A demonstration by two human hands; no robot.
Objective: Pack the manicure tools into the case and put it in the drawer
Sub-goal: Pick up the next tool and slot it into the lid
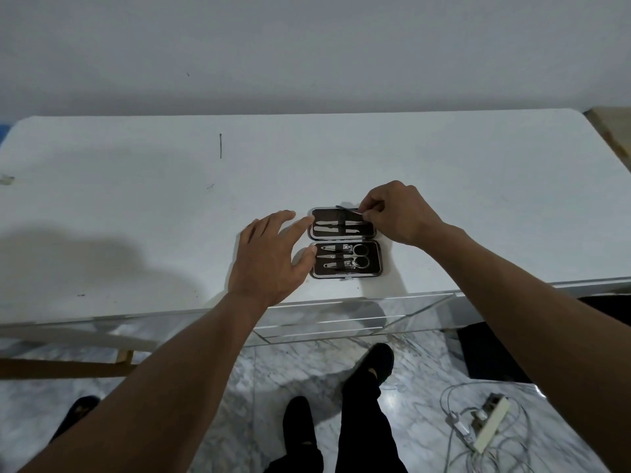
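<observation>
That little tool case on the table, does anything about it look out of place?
One thin tool sits askew at the far edge of the open case, pinched by the right hand, not under the strap like the others.

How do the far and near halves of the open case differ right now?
The far half holds slim straight tools; the near half holds clippers and scissors. The right hand is slipping a tool into the far half; the near half is untouched. Both lie flat, dark-lined, with a strap.

Plain grey wall [307, 46] behind. White tabletop [136, 206], scuffed, with mirrored front edge. Grey-veined marble floor [290, 363]. Power strip [491, 425] with tangled cables [454, 401] lower right. Dim, soft light.
</observation>
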